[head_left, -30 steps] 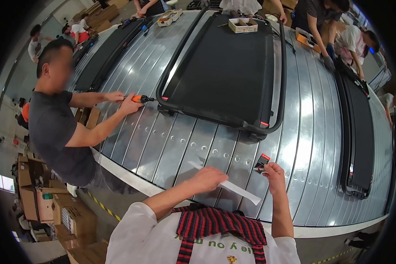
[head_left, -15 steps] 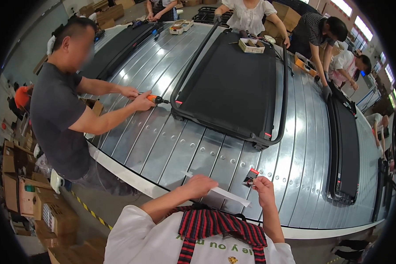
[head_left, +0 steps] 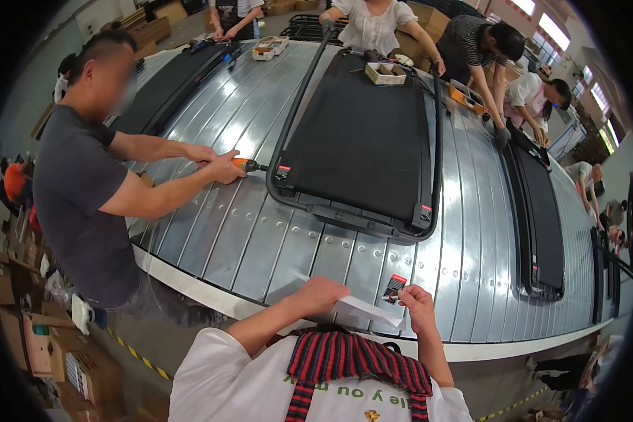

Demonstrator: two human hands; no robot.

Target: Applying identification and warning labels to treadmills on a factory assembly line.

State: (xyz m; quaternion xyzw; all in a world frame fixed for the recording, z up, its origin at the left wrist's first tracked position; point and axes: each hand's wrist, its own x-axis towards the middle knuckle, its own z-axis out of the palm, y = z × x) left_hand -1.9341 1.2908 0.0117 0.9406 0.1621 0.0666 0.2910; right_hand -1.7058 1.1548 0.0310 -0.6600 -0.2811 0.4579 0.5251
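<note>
While the left hand (head_left: pixel 321 294) pinches a white strip (head_left: pixel 368 310) and the right hand (head_left: pixel 416 302) grips a small card (head_left: pixel 394 287), the strip's free end could stick to the bench (head_left: pixel 260 232).

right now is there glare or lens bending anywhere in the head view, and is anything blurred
Head view: window light glares in streaks off the ribbed metal table; its front edge bows from fisheye; black vignette fills the corners; the co-worker's face is blurred; the white strip between left hand and right hand is sharp.

White sheet's (head_left: pixel 362 307) near end under the left hand (head_left: pixel 321 295); label (head_left: pixel 394 287) print too small.
</note>
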